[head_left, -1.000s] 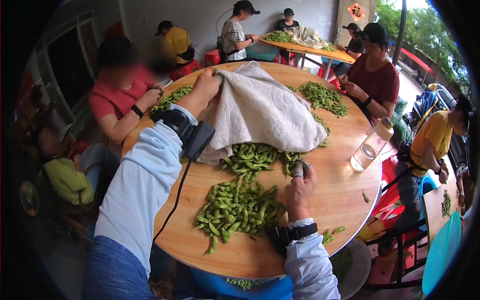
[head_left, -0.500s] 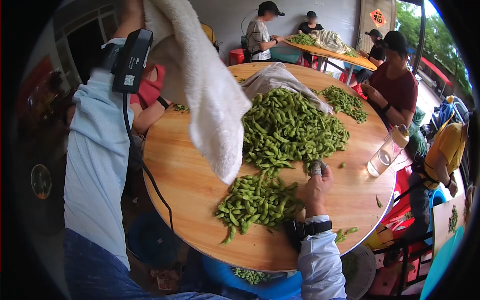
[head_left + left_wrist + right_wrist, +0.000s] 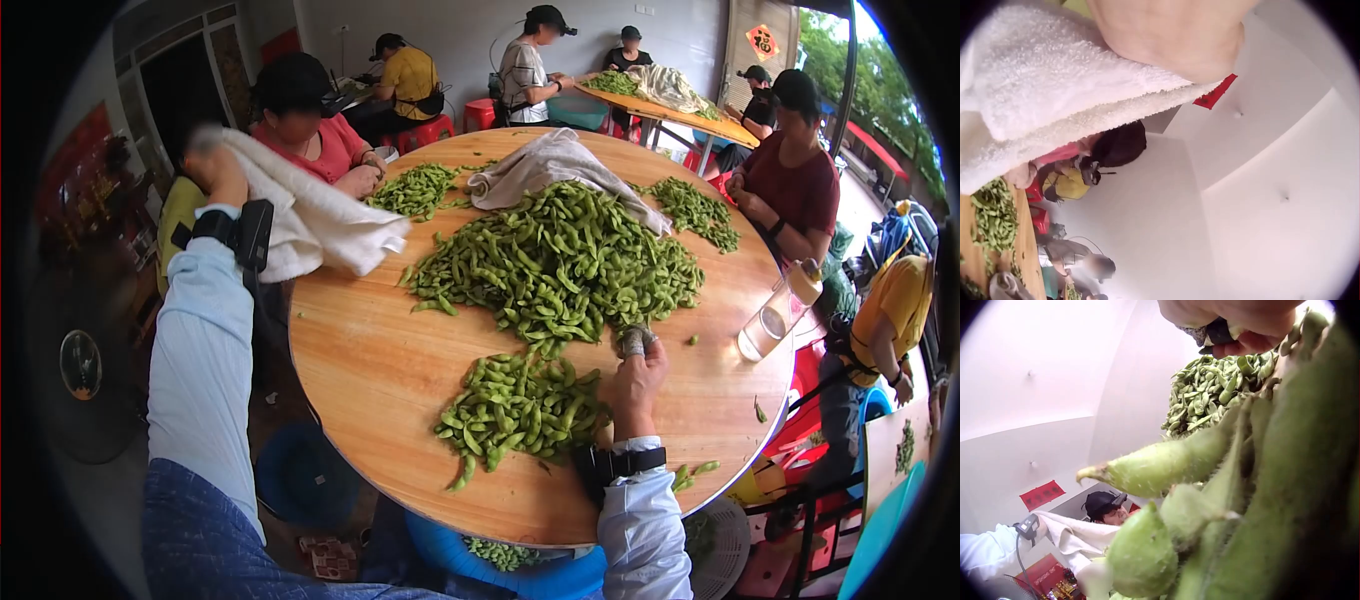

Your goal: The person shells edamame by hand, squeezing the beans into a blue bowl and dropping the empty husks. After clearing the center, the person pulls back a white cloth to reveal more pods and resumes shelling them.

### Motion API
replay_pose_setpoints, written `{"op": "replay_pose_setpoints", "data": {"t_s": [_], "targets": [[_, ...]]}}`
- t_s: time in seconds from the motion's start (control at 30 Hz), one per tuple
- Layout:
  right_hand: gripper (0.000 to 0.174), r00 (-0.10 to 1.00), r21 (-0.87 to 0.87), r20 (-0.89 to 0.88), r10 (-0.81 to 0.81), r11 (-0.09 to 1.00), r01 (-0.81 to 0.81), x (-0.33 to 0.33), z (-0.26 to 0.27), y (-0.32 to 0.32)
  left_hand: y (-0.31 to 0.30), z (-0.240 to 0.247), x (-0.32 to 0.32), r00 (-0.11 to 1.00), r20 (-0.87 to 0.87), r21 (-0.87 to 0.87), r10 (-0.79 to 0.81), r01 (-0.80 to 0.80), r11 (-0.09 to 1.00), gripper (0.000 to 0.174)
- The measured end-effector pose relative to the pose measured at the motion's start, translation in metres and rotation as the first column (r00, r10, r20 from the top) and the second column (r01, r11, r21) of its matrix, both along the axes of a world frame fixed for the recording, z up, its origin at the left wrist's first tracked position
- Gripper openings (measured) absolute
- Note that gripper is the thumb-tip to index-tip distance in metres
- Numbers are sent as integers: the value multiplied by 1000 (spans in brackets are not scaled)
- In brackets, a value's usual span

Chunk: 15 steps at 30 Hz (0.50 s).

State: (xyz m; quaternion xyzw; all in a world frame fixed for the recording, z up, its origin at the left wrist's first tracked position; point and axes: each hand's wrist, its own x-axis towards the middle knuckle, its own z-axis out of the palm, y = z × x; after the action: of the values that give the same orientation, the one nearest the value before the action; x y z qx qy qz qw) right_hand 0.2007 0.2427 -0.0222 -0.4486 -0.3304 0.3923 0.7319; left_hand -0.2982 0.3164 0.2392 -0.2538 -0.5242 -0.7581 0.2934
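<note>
In the head view my left hand (image 3: 215,165) grips a white towel (image 3: 300,215) out past the table's left edge; the towel (image 3: 1054,75) also hangs from that hand (image 3: 1172,37) in the left wrist view. A big heap of green pods (image 3: 560,260) covers the table's middle, with a smaller pile (image 3: 520,405) in front of it. At the big heap's near right edge is my right hand (image 3: 637,380), its fingers curled, with grey wrapping on a fingertip. Whether that hand (image 3: 1235,322) holds a pod cannot be told.
A greyish cloth (image 3: 545,165) lies against the heap's back. Smaller pod piles (image 3: 415,190) sit near people seated around the round table (image 3: 350,350). A clear bottle (image 3: 775,320) stands at the right edge. Below the front edge is a blue basin (image 3: 450,550).
The left hand has pulled the white towel off the big heap, up and away to the left, then lower beyond the table edge. The heap is uncovered. The right hand has stayed beside it.
</note>
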Motion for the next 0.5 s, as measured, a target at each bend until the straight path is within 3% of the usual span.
{"op": "replay_pose_setpoints", "data": {"t_s": [0.17,0.27,0.33,0.37,0.43,0.5], "targets": [[12,999,24,-36,4,1000,-3,-3,-4,2,-9,-45,-53,999,10,-111,51,-50,993,32],[12,999,14,-37,22,1000,-21,-4,0,-1,-20,-75,-36,987,-127,-399,-96,38,916,30],[12,999,34,-40,34,999,-33,-3,-2,0,-1,-128,-56,963,-93,-646,-252,134,751,30],[12,999,37,-29,35,999,-34,-3,-2,1,3,-151,-58,947,35,-737,-319,240,632,30],[12,999,38,-6,36,999,-36,-3,-2,0,-5,-186,-23,879,156,-808,-450,376,455,34],[11,1000,22,-5,17,1000,-17,-4,0,0,-16,-202,5,825,230,-895,-516,387,221,38]]}}
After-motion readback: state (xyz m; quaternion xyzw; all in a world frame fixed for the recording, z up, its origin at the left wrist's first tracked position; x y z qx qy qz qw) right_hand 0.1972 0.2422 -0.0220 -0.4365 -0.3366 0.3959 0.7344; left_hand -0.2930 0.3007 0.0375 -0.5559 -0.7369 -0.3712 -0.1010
